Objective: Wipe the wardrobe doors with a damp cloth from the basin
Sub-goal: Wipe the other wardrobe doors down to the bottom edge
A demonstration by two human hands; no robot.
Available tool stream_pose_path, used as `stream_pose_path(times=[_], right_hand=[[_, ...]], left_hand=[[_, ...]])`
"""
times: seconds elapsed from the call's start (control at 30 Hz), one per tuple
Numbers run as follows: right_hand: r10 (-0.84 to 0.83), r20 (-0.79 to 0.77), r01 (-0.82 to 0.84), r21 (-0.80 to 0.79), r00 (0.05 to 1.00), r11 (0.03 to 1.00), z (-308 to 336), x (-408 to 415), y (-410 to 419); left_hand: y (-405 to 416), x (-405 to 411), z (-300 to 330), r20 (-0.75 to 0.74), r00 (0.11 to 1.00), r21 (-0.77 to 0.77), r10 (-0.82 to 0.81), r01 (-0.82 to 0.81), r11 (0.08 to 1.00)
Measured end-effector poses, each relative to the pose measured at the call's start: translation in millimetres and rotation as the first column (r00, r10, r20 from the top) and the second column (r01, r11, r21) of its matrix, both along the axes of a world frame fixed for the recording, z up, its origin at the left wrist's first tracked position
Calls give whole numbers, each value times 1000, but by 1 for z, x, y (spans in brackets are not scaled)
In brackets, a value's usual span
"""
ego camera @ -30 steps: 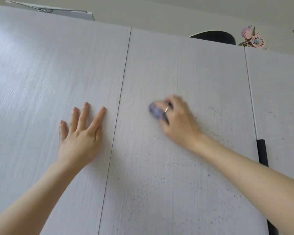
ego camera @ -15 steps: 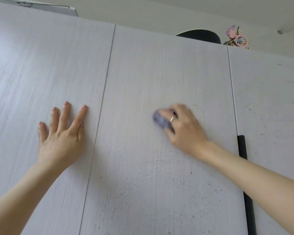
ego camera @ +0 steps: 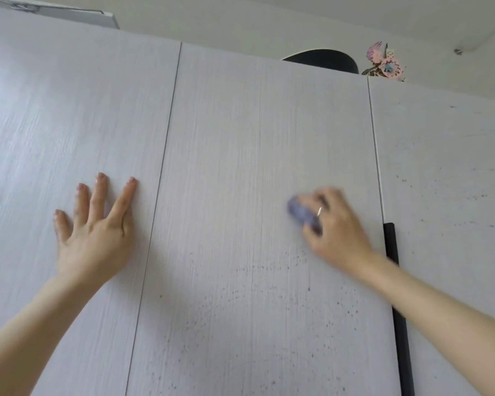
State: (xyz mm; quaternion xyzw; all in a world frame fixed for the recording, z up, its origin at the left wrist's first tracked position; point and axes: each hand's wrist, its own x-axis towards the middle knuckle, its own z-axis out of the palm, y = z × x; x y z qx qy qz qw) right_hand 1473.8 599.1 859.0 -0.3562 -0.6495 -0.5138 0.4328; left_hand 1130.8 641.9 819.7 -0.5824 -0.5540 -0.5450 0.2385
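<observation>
Filling nearly the whole view, three pale wood-grain wardrobe doors stand side by side: the left door (ego camera: 69, 124), the middle door (ego camera: 255, 138) and the right door (ego camera: 446, 181), split by thin dark seams. Small dark specks dot the lower part of the middle door and the right door. A black handle (ego camera: 395, 281) runs down the seam between those two. Above the top edge show a dark rounded shape (ego camera: 323, 60), a flat white panel (ego camera: 63, 14) on the left, and pink flowers (ego camera: 383, 64) on the right.

The left hand (ego camera: 95, 227) lies flat on the left door close to the seam, fingers straight and spread apart. The right hand (ego camera: 332, 224), blurred, sits on the right part of the middle door, just left of the handle, fingers curled around a bluish cloth (ego camera: 300, 214) pressed to the panel; a ring (ego camera: 319, 210) shows on one finger.
</observation>
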Motion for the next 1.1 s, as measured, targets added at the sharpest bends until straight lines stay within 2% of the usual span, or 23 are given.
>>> stream_pose_path(times=[0.07, 0.1, 0.13, 0.17, 0.23, 0.3, 0.4, 0.47, 0.53, 0.6, 0.67, 0.77, 0.83, 0.9, 0.97, 1.03, 1.1], right_hand=[[-46, 353, 80, -83, 934, 993, -35, 7, -6], [-77, 419, 126, -91, 905, 988, -33, 15, -10], [-94, 417, 140, -81, 904, 987, -21, 20, -12], [-113, 358, 142, -56, 927, 988, -4, 22, -13], [-161, 106, 161, 14, 981, 987, 38, 26, -13], [-245, -159, 250, 12, 956, 968, 84, 33, -13], [-297, -334, 288, -77, 895, 955, 115, 41, -11], [-253, -358, 250, -55, 899, 967, 97, 37, -7], [-182, -332, 198, 16, 926, 980, 50, 34, -3], [-126, -228, 150, 91, 966, 985, -10, 35, -5], [-165, -64, 172, 125, 984, 977, -56, 45, -8], [-218, 49, 213, 99, 975, 972, -49, 59, -16], [-260, -59, 263, 54, 964, 963, -6, 59, -20], [-288, -239, 289, -34, 927, 957, 38, 56, -20], [-300, -357, 297, -63, 885, 953, 61, 55, -15], [-246, -421, 247, -52, 873, 968, 57, 50, -12], [-204, -364, 218, -3, 909, 976, 9, 45, -7]], left_hand=[[2, -2, -2, 18, 999, -5, -30, 30, 1000], [3, -1, -2, 26, 999, -4, -45, 45, 999], [5, -2, -1, 30, 998, -6, -51, 51, 999], [6, -4, -1, 24, 999, -20, -45, 46, 999], [10, -7, -1, -44, 999, -67, -22, 19, 998], [15, -9, -3, -89, 996, -90, -9, 1, 996], [12, -6, -3, -2, 999, -44, -37, 37, 998], [9, -4, 0, 63, 995, -16, -78, 79, 997], [12, -4, -3, 46, 997, -29, -62, 64, 998], [14, -6, -7, -7, 999, -49, -45, 45, 998], [11, -5, -10, -3, 997, -56, -79, 79, 995], [3, 1, -12, 4, 994, -35, -112, 112, 993], [-1, 4, -13, 6, 992, -10, -129, 130, 992], [-3, 5, -15, 19, 990, -6, -142, 142, 990], [-4, 8, -18, 13, 990, -10, -142, 142, 990], [-6, 10, -22, 12, 990, -12, -141, 141, 990], [-8, 10, -26, 20, 991, -32, -134, 134, 990]])
